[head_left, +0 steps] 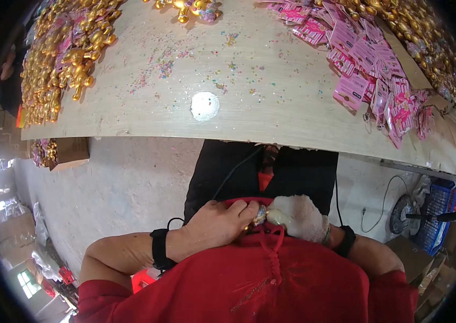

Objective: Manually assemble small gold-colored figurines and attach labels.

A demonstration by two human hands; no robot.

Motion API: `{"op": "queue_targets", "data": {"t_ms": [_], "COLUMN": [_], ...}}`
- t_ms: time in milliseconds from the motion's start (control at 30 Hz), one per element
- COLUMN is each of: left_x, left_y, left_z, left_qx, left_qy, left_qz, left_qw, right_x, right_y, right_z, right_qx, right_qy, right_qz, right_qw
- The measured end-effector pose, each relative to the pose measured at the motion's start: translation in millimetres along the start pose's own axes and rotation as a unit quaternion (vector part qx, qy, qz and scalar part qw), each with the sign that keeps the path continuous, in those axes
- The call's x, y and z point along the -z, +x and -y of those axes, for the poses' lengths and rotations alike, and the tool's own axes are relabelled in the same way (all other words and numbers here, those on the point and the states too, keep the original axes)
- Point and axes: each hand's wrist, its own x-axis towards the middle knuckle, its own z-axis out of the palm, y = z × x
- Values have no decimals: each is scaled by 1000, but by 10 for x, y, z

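Close to my red shirt, both hands meet around a small gold figurine with a clear, glittery part. My bare left hand is closed, its thumb and fingers gripping one side of the figurine. A white glove with pale fingertips covers my right hand, which is closed against the other side. Most of the figurine is hidden by the fingers. On the far side of the table, another gold figurine lies at the top edge of the view.
Piled gold figurines cover the table's left end. At the right lie pink printed cards, beside a box of more gold figurines. Tiny coloured beads are scattered mid-table. A blue crate and a fan stand at right.
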Motion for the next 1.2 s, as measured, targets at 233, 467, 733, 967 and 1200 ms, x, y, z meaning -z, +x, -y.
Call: {"op": "queue_targets", "data": {"t_ms": [233,467,733,967,1200], "left_x": [48,254,675,678,584], "left_y": [59,63,55,-45,-134], "left_z": [-27,140,404,427,545], "left_qx": [7,98,240,231,196], "left_qy": [90,-254,-609,-711,-744], "left_qz": [-21,-19,68,9,-52], "left_qw": [996,962,753,664,637], "right_x": [56,507,775,834,848], "right_y": [76,166,298,303,293], "right_z": [17,214,437,503,799], "right_qx": [-16,-210,-105,-96,-212], "right_qy": [76,313,208,225,258], "right_qz": [12,112,31,1,-57], "right_qw": [997,919,972,970,941]}}
